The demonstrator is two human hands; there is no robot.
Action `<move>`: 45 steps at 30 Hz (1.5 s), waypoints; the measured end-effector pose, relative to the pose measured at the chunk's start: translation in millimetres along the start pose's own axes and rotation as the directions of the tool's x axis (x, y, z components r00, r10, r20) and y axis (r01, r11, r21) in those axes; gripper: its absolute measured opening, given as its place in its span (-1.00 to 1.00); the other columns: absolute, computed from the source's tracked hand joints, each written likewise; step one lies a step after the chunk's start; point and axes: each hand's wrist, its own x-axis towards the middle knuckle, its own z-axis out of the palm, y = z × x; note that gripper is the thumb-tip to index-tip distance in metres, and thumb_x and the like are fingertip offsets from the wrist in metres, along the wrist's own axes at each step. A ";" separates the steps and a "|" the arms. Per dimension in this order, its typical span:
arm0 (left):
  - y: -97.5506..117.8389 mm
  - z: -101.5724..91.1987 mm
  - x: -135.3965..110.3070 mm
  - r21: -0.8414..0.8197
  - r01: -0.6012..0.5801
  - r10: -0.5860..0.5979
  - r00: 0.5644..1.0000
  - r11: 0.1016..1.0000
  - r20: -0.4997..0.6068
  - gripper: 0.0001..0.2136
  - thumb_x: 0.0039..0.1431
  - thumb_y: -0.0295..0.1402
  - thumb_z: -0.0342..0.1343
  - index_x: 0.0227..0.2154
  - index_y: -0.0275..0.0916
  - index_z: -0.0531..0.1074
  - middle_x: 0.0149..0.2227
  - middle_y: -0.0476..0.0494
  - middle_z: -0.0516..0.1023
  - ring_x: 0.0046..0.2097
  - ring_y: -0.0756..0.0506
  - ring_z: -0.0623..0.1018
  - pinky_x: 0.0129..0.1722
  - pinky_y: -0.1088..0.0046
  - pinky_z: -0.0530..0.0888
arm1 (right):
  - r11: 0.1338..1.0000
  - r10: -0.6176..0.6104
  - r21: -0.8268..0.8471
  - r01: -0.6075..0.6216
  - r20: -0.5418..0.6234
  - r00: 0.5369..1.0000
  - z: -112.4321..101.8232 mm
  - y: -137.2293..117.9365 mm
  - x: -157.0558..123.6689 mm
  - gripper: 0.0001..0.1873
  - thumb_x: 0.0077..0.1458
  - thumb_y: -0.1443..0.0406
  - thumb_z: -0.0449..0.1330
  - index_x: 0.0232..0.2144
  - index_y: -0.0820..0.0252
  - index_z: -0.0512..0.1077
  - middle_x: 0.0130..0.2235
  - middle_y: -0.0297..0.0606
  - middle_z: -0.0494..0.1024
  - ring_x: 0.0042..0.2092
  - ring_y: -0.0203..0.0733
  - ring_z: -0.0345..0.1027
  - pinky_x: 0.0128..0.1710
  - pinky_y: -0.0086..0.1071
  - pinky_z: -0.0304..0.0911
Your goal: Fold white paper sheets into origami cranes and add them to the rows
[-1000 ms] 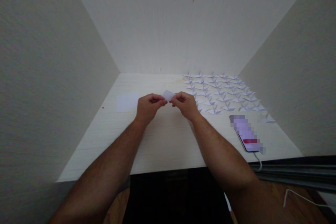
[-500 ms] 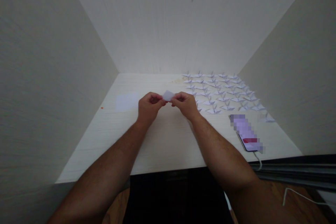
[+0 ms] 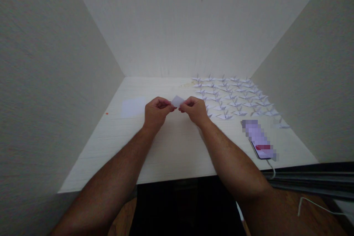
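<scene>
Between both hands, over the middle of the white table, is a small white piece of folded paper [image 3: 177, 100] with one corner pointing away from me. My left hand [image 3: 157, 110] pinches its left side between thumb and fingers. On the right side, my right hand [image 3: 195, 110] grips it the same way. The lower edge of the paper is partly hidden by the fingertips, so its exact folds cannot be made out. Just right of my right hand stand rows of white paper cranes [image 3: 231, 97].
A stack or sheet of white paper [image 3: 132, 107] lies left of my left hand. A phone [image 3: 258, 140] with a charging cable [image 3: 272, 169] rests at the right front. A small orange bit [image 3: 107, 113] lies near the left wall. Walls enclose the table [image 3: 177, 155] on three sides.
Both hands keep their hold on the folded paper at nearly the same spot. The fingertips have shifted only slightly, and the paper's face looks a little darker.
</scene>
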 end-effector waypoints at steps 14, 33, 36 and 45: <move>-4.8 1.6 -0.6 0.024 -0.011 0.009 0.997 1.000 0.071 -0.64 -0.18 -0.44 0.35 -0.27 -0.24 0.39 -0.41 -0.04 0.58 -0.41 -0.02 0.58 -0.42 0.48 0.50 | 0.996 -0.043 -0.076 0.042 -0.016 0.999 3.8 -2.2 -3.6 -0.88 -0.12 0.28 0.24 -0.59 0.20 0.39 -0.58 -0.35 0.52 -0.53 -0.32 0.34 -0.51 -0.46 0.20; -2.7 6.0 -3.8 0.067 0.008 -0.010 0.999 0.998 0.037 -0.70 -0.22 -0.40 0.37 -0.36 -0.26 0.44 -0.44 -0.05 0.59 -0.43 -0.02 0.57 -0.41 0.46 0.50 | 0.987 -0.089 -0.141 0.081 -0.050 0.995 4.5 0.4 -3.3 -0.88 -0.14 0.29 0.24 -0.60 0.18 0.37 -0.58 -0.38 0.46 -0.52 -0.33 0.26 -0.52 -0.45 0.14; -3.0 6.2 -3.7 0.036 0.031 -0.032 0.999 0.999 0.030 -0.68 -0.23 -0.42 0.36 -0.34 -0.26 0.43 -0.46 -0.03 0.58 -0.46 -0.03 0.56 -0.44 0.46 0.48 | 0.988 -0.084 -0.137 0.077 -0.050 0.995 6.6 0.5 -4.5 -0.86 -0.13 0.27 0.25 -0.57 0.17 0.34 -0.56 -0.38 0.46 -0.51 -0.33 0.28 -0.51 -0.45 0.16; 1.3 2.5 -1.7 0.138 0.032 -0.033 0.999 0.990 -0.002 -0.71 -0.23 -0.49 0.32 -0.35 -0.25 0.43 -0.49 -0.01 0.56 -0.50 0.01 0.51 -0.52 0.52 0.40 | 0.999 -0.037 -0.011 0.038 0.098 0.994 7.7 7.3 -2.3 -0.72 -0.12 0.27 0.28 -0.28 0.16 0.39 -0.50 -0.40 0.53 -0.49 -0.31 0.39 -0.47 -0.45 0.26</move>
